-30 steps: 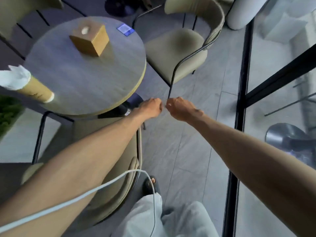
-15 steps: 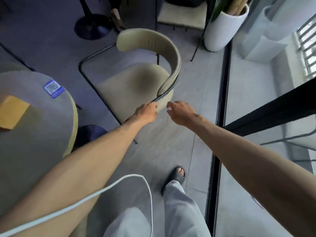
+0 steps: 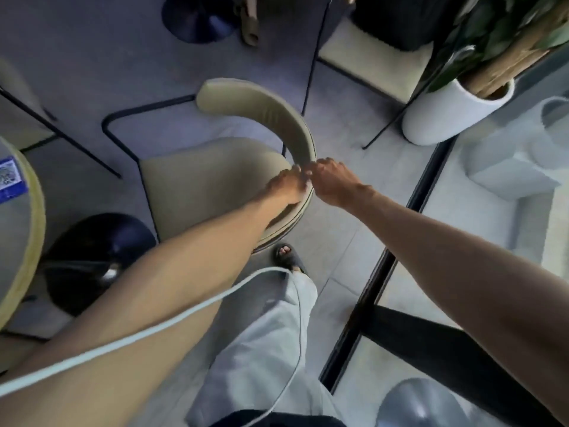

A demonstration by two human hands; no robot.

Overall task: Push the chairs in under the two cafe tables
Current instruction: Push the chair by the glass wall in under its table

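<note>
A beige padded chair with a curved backrest and thin black frame stands in the middle, pulled away from the round cafe table at the left edge. My left hand and my right hand meet at the near end of the backrest, both curled around it. The table's black pedestal base lies between chair and table top. A blue sticker is on the table.
A white planter with a plant stands at the right rear. Another beige chair seat is behind it. A black floor rail of a glass wall runs along the right. My leg and sandalled foot are just behind the chair. A white cable crosses my left arm.
I have stepped closer, and the view has swung right so the table has slid to the left edge. Both hands have moved onto the chair's backrest end and closed on it.
</note>
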